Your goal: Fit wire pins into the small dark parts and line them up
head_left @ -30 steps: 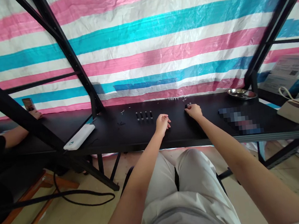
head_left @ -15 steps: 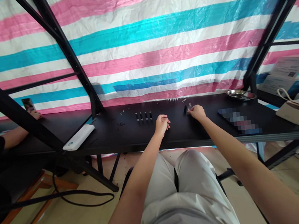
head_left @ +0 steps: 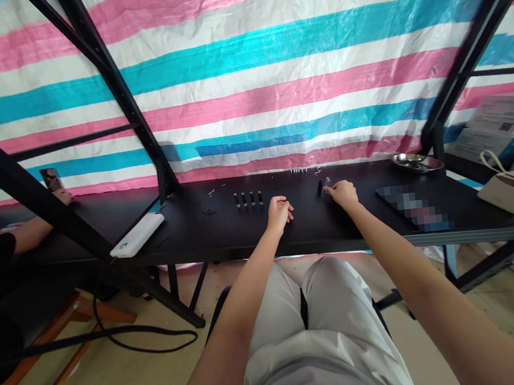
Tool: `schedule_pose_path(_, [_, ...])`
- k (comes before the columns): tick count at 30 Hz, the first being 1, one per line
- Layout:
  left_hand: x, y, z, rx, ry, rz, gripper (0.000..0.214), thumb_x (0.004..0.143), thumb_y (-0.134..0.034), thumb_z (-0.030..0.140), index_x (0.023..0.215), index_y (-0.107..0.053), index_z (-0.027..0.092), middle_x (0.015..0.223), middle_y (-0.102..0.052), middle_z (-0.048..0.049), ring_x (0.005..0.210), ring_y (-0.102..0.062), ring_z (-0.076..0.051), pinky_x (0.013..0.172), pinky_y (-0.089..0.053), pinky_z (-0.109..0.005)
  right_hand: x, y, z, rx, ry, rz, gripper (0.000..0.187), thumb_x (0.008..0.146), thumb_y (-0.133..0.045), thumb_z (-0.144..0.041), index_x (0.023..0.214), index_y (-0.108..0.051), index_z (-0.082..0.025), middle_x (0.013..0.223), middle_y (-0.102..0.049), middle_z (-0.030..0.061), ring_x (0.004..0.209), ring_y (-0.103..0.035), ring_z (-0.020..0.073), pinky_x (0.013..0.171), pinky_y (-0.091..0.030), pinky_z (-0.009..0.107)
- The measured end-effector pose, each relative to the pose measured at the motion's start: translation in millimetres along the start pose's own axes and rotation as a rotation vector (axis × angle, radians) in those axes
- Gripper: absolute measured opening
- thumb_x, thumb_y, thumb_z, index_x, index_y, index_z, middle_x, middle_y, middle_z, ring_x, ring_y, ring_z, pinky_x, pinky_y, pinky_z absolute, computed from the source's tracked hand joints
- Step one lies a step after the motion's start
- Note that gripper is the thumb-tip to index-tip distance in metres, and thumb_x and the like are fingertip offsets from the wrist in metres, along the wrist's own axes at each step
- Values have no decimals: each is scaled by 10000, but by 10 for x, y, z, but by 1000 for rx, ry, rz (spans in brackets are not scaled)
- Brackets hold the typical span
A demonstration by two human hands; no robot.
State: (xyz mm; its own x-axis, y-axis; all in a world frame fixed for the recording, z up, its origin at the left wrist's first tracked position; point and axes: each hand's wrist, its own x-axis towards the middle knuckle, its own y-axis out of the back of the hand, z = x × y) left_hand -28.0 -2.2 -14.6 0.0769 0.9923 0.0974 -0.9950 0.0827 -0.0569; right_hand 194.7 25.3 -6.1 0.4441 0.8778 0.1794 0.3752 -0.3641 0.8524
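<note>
My right hand [head_left: 343, 193] is over the right half of the black table, its fingertips pinched on a small clear piece [head_left: 327, 182], like a cap or short tube. A small black cylinder [head_left: 319, 187] stands just left of these fingers. My left hand [head_left: 280, 213] rests nearer the table's front edge, fingers loosely curled and a little apart, with nothing visible in them. To its left, several small black tubes [head_left: 252, 198] with pale ends stand in a row, apart from the hand.
Several small white pieces [head_left: 299, 170] line the back edge. A metal dish [head_left: 417, 162], a blurred flat item [head_left: 415, 208] and a beige bag [head_left: 511, 191] are right. A white device [head_left: 137, 235] lies left, near black frame posts [head_left: 125, 102]. Another person's arm [head_left: 36, 231] shows far left.
My right hand has shifted very slightly, and the clear piece now looks more upright beside the black cylinder. My left hand has stayed in place.
</note>
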Motion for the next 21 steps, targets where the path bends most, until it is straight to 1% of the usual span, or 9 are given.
schedule_pose_path(2, [11,6,-5,-16,-7,70,267,779,-469,122,1033,-398,165,699,-561,31,347,-465,-44,346,-292,-165,-48,19,4,8,-1,45,348,781,-566,-445,826,-708,-130,843,-668,162,858,-625,263,732,-444,321])
schedule_pose_path(4, [29,20,-11,-43,-35,189,413,766,-487,116,1148,-340,173,824,-595,-8,379,-489,-42,350,-308,-162,-127,34,-17,30,-15,127,348,798,-534,-442,793,-696,-134,813,-662,155,820,-622,255,711,-436,316])
schedule_pose_path(6, [47,40,-13,-95,-69,304,543,762,-489,108,1249,-263,188,988,-601,-68,472,-554,-55,369,-339,-155,-229,44,-74,67,-20,235,361,827,-478,-431,749,-678,-141,764,-652,144,765,-614,239,683,-422,306])
schedule_pose_path(8, [60,59,-8,-161,-79,354,647,759,-491,94,1321,-194,210,1145,-561,-118,611,-618,-82,414,-391,-151,-339,49,-165,112,-3,326,380,850,-423,-415,695,-653,-154,694,-634,118,699,-597,212,652,-404,287])
schedule_pose_path(10, [68,75,3,-217,-64,348,748,739,-521,74,1367,-153,244,1274,-493,-137,733,-644,-106,483,-445,-154,-444,46,-276,163,44,381,387,859,-392,-403,656,-624,-170,641,-615,85,633,-569,184,622,-382,267])
schedule_pose_path(13, [76,88,22,-274,-33,316,839,730,-557,73,1406,-108,285,1389,-392,-133,851,-645,-133,578,-494,-169,-566,4,-424,212,160,400,408,870,-358,-403,604,-578,-185,578,-579,55,567,-523,153,594,-357,251])
schedule_pose_path(15, [85,93,28,-307,-21,301,850,749,-544,81,1421,-69,293,1428,-338,-134,932,-632,-153,616,-506,-174,-621,-52,-483,222,238,384,431,880,-332,-405,573,-548,-194,558,-561,43,537,-497,138,584,-347,246])
schedule_pose_path(18, [106,95,24,-344,-14,284,835,770,-508,68,1427,-45,298,1466,-267,-129,1045,-595,-176,643,-512,-175,-670,-147,-505,198,347,336,415,870,-351,-399,545,-520,-204,557,-551,31,523,-487,129,572,-334,243])
schedule_pose_path(21, [131,88,10,-361,-9,259,773,784,-477,40,1411,-115,310,1492,-209,-102,1132,-545,-182,664,-517,-184,-699,-200,-484,177,399,304,394,856,-370,-385,534,-509,-205,562,-551,31,529,-495,131,559,-316,243])
